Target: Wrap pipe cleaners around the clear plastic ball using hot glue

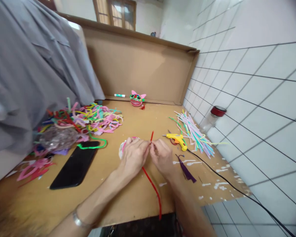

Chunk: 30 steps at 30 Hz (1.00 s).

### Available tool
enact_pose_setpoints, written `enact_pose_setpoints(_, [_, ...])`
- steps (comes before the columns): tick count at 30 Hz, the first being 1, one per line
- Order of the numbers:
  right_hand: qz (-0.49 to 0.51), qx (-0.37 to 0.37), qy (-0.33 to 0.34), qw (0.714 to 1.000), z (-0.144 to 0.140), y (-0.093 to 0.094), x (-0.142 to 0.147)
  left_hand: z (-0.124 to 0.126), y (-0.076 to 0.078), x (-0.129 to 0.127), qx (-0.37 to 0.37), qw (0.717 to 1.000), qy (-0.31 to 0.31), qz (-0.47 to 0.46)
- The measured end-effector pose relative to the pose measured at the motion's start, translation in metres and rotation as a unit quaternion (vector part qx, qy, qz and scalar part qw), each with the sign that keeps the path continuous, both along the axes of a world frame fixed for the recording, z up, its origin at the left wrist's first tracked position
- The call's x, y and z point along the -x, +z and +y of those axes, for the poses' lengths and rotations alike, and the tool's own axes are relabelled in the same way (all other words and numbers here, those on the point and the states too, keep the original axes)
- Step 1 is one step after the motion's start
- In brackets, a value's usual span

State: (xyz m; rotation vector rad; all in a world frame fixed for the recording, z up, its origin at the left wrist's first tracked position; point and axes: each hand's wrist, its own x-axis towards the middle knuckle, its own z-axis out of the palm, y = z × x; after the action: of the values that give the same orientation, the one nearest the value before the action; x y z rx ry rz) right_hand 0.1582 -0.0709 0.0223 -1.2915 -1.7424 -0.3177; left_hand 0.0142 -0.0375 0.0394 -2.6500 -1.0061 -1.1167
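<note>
A red pipe cleaner (153,184) runs from between my hands down over the table's front edge, and its short end sticks up above my fingers. My left hand (135,151) is closed, pinching the pipe cleaner. Fingertip to fingertip with it, my right hand (161,154) is closed on the same pipe cleaner. Under and behind my left hand sits a round white and pink piece (121,151), mostly covered, so I cannot tell exactly what it is. A yellow glue gun (179,140) lies just right of my right hand.
Tangled pipe cleaners (106,118) heap at left beside a black phone (74,168). Straight pipe cleaners (193,131) and a lidded jar (213,118) are at right. A purple tassel (186,169) lies near the glue gun's cord (219,174). At the back are a cat-eared figure (136,98) and a marker (119,95).
</note>
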Motion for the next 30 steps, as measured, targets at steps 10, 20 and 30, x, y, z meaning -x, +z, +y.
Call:
enact_pose_setpoints(10, [0.09, -0.033, -0.046, 0.994, 0.004, -0.003, 0.004, -0.012, 0.014, 0.002, 0.076, 0.995, -0.042, -0.056])
enact_pose_setpoints(20, [0.264, 0.042, -0.054, 0.962, 0.004, 0.0, -0.001, -0.011, 0.005, 0.015, 0.274, 0.926, -0.061, -0.251])
enact_pose_setpoints(30, [0.463, 0.217, 0.225, 0.829, 0.004, 0.001, -0.001, -0.013, 0.005, -0.001, 0.26, 0.929, -0.066, -0.256])
